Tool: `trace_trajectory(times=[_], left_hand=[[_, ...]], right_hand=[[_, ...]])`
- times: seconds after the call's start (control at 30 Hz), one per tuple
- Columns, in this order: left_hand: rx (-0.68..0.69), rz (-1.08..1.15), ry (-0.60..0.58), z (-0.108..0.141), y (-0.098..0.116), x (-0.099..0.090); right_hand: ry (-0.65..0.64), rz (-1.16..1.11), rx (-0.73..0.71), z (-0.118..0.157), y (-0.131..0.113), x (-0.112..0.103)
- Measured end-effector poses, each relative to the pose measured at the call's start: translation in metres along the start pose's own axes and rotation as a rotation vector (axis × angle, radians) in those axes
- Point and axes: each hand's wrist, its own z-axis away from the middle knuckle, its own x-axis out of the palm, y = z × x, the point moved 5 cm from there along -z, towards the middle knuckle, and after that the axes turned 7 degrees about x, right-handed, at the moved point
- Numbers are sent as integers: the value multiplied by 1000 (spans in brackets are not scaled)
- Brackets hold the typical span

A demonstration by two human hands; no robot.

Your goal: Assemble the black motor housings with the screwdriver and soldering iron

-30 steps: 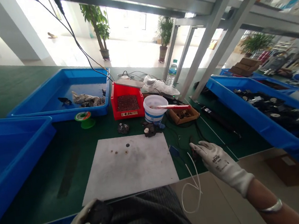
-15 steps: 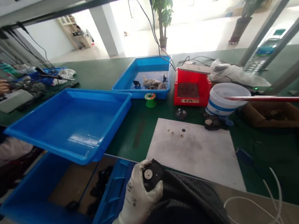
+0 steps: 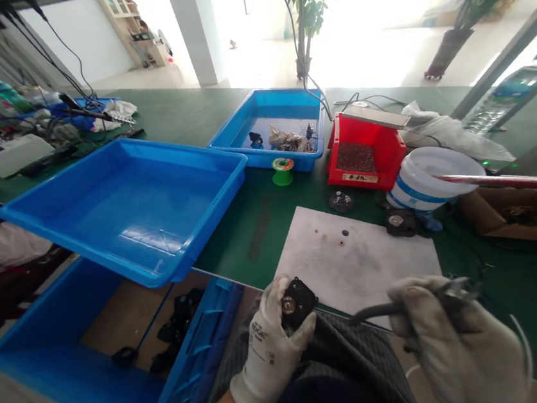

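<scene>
My left hand (image 3: 270, 350), in a white glove, grips a small black part (image 3: 299, 303) with a round metal disc on its face, above my lap. On the right, my gloved right hand (image 3: 449, 336) is closed round a tool (image 3: 375, 312) with a dark curved handle; its metal end shows above the fingers, blurred. Beyond both hands lies a white sheet (image 3: 353, 263) with a few tiny rings and a dark disc on it. Another black part (image 3: 401, 221) rests at the sheet's right corner, and a round dark part (image 3: 341, 201) sits behind it.
A large blue tray (image 3: 128, 204) overhangs a blue crate (image 3: 74, 372) holding black parts. Behind stand a second blue tray (image 3: 231, 131), a green spool (image 3: 283, 172), a red bin (image 3: 367, 180), a white bucket (image 3: 416, 178) and a cardboard box (image 3: 528, 227). A person's sleeve is at far left.
My right hand has come into view with the tool. My left hand and the black part have shifted slightly right, and the part is turned. The neighbour's hand has mostly left view.
</scene>
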Motion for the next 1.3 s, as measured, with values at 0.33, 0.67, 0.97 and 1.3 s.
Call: trace_trajectory(times=[0.33,0.67,0.97,1.3], left_hand=[[58,-24,-35,-15,10,3],[70,-23,-58,-17,10,1],[125,-79,-7,-14,7,8],[149,-64,2,-13,9,6]], right_hand=[[-6,88,-209,6,-1,79],[-107,145,48,-5,-10,81],[-125,272,-198,1,-7,91],[-96,261,-357,9,-31,96]])
